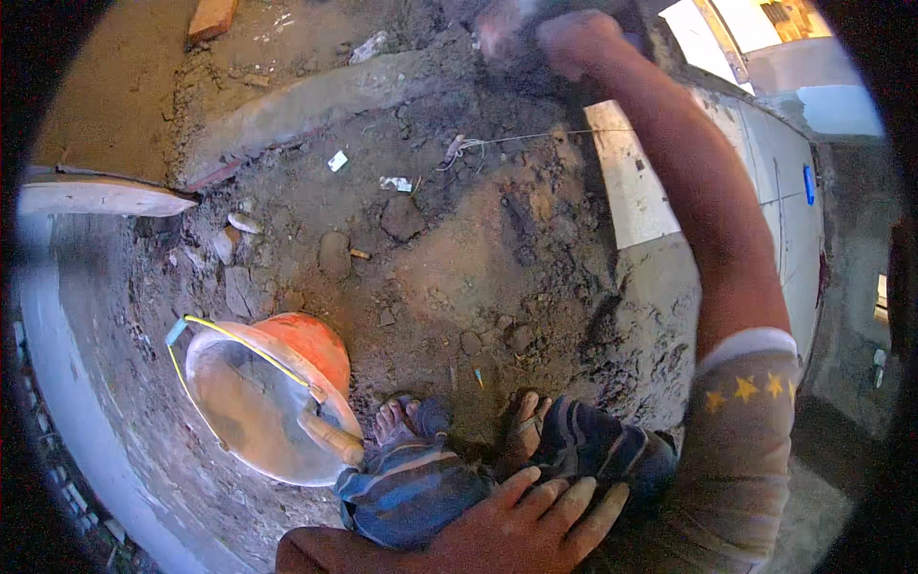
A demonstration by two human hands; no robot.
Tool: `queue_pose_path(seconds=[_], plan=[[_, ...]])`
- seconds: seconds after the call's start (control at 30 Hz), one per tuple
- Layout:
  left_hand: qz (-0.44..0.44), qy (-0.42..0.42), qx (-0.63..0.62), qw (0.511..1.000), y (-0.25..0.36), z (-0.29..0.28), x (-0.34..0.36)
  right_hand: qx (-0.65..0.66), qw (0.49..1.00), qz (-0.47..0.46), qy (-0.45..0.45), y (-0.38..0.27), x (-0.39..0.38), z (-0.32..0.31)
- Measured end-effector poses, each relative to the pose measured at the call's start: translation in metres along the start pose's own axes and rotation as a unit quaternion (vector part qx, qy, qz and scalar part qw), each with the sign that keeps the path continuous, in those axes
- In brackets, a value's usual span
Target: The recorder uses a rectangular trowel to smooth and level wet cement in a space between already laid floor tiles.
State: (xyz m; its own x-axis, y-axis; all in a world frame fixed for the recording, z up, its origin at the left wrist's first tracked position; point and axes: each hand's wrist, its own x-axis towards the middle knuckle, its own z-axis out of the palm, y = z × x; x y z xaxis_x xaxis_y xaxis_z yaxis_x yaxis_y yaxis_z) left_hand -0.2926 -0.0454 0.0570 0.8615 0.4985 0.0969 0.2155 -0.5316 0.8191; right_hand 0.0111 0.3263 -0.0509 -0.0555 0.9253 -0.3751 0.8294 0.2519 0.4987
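Observation:
My right arm reaches forward to the top of the view, where my right hand (581, 43) is curled closed beside a low ledge. Just left of it a pale, pinkish shape (505, 31) is smeared by motion; whether my fingers hold it I cannot make out. My left hand (535, 521) lies with outstretched fingers on my striped trousers (411, 488), holding nothing. Left of my feet, an orange bucket (311, 349) leans tilted with its opening toward the lower left. A wooden tool handle (332, 438) sticks out over its rim, and its yellow bail (253, 351) lies across the opening.
A taut string (545, 136) runs from a small peg (453, 146) toward a pale board (631, 177). Damp, lumpy soil (459, 249) covers the ground. A cement edge (316, 100) crosses the upper left, near a plank (105, 198) and a brick (211, 17). Stones (229, 244) lie behind the bucket.

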Motion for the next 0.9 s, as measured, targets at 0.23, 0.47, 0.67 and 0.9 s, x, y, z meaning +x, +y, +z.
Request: queue_pose_path(seconds=[0.23, 0.47, 0.67, 0.9], plan=[[0.011, -0.037, -0.071, 0.997, -0.006, -0.05, -0.015, 0.035, 0.99, -0.043, 0.132, -0.067, 0.034, 0.059], [0.004, -0.037, -0.078, 0.996, 0.003, -0.04, -0.029, -0.06, 0.998, -0.009, -0.012, 0.032, -0.05, 0.02], [0.013, -0.205, -0.041, 0.978, -0.004, -0.061, 0.0, -0.011, 1.0, -0.015, 0.006, 0.012, -0.027, 0.029], [0.022, -0.001, -0.036, 0.999, -0.011, -0.018, -0.022, -0.044, 0.998, -0.024, -0.026, 0.012, -0.071, 0.037]])
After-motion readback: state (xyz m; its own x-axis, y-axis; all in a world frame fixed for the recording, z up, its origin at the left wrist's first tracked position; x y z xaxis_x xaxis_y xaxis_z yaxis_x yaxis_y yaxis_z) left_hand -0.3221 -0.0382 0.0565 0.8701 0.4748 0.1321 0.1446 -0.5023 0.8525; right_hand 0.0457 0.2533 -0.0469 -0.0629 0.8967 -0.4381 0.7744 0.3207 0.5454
